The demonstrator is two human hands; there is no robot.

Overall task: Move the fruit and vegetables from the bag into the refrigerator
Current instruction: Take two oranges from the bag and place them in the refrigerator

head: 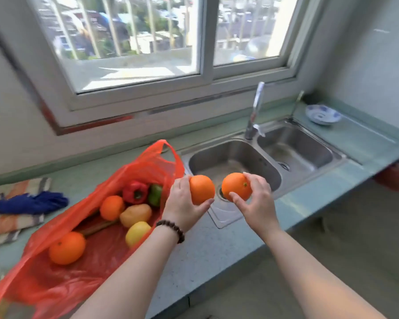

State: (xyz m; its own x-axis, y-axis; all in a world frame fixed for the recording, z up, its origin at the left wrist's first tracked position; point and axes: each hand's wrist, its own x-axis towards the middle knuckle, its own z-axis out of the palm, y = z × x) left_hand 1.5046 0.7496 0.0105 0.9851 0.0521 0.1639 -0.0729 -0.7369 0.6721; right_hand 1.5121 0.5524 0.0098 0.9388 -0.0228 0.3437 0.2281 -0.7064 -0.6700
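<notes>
My left hand grips one orange and my right hand grips a second orange, both held side by side above the near edge of the sink. An open red plastic bag lies on the counter to the left. Inside it I see two oranges, a lemon, a potato, a red pepper and a green pepper. The refrigerator is out of view.
A steel double sink with a tap sits in the green counter under a window. A blue-and-white dish rests at the far right. A striped cloth with a blue bundle lies left of the bag. Floor opens to the right.
</notes>
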